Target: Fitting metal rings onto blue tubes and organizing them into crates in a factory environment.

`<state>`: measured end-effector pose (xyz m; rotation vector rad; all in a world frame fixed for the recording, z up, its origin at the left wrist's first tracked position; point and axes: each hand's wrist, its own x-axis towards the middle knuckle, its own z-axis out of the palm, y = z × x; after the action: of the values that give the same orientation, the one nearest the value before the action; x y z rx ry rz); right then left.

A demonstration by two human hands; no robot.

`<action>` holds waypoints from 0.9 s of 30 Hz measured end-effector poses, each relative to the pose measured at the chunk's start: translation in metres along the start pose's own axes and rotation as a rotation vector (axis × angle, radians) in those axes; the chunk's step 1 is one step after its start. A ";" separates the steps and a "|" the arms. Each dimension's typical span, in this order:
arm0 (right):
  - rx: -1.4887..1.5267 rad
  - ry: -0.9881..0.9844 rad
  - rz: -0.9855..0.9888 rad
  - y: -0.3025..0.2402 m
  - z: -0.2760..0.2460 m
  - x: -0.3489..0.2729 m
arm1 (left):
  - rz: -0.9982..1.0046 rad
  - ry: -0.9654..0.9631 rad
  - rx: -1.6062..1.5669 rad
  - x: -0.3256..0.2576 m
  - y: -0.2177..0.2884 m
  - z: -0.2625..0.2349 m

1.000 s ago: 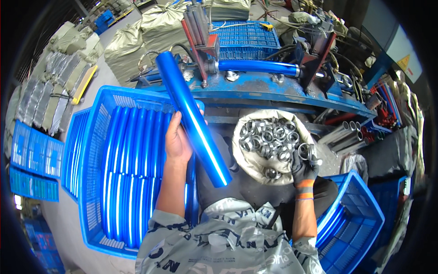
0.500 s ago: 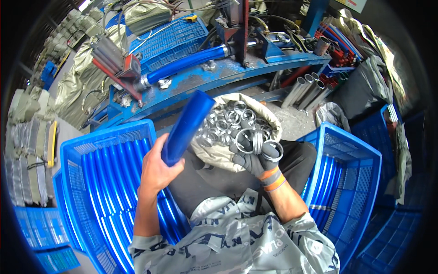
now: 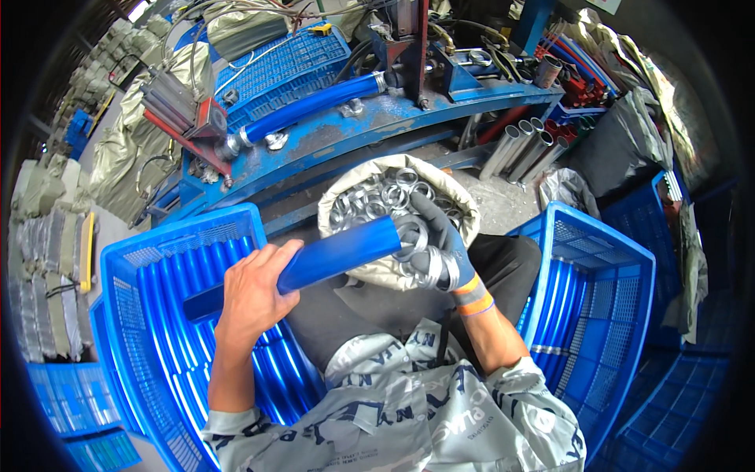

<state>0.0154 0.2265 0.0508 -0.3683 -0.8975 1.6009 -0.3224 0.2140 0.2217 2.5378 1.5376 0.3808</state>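
My bare left hand (image 3: 253, 289) is wrapped around a shiny blue tube (image 3: 342, 252). The tube lies nearly level, tilted up to the right, over my lap. In a grey glove with an orange cuff, my right hand (image 3: 450, 242) grips several silver metal rings (image 3: 432, 269). One of them, held by the fingers, is at the tube's right end; whether the tube has entered it I cannot tell. Just beyond my hands stands an open cream sack (image 3: 467, 197) with many loose metal rings (image 3: 397, 189) inside.
A blue crate (image 3: 185, 224) of blue tubes stands on my left, another blue crate (image 3: 604, 250) with tubes on my right. Ahead, a blue metal bench (image 3: 314, 145) carries a clamped blue tube (image 3: 314, 105). Bare metal pipes (image 3: 515, 145) lean beneath its right end.
The blue tube has swung from steeply upright to nearly level, its far end now at the rings. My right hand has moved slightly left and turned to bring a ring to the tube's end.
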 end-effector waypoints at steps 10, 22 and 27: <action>-0.315 -0.035 0.105 -0.017 0.012 -0.004 | 0.017 0.010 0.056 -0.002 -0.004 0.004; -0.061 0.129 0.229 0.005 -0.044 -0.002 | -0.121 0.072 -0.047 -0.005 -0.019 0.062; -0.288 0.263 0.320 0.023 -0.067 0.000 | -0.393 0.568 -1.065 -0.008 -0.046 0.074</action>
<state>0.0446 0.2498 -0.0100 -0.9426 -0.8974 1.6621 -0.3432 0.2286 0.1384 1.3254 1.3476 1.4585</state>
